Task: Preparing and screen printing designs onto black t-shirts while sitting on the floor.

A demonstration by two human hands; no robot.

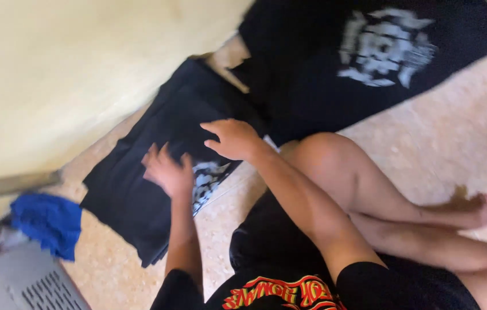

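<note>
On the pale speckled floor [438, 143], just beside a cream-coloured wall [71, 69], lies a folded black T-shirt [140, 189] with a grey-white print that shows at its lower right edge. Both hands of the seated person rest on this garment. The left hand [167, 171] lies flat on the middle of the folded cloth, fingers spread and loose, gripping nothing. The right hand [235, 139] is also open, palm down, fingers stretched forward, and it presses on the upper right part of the same shirt. Beyond it, a second black T-shirt [369, 63] with a large grey-white print is spread out on the floor, and its edge touches the folded one. To the lower left, a blue cloth [48, 221] hangs over the rim of a grey laundry basket [25, 281]. The person's bare bent legs [369, 195] lie to the right, near the folded shirt.
</note>
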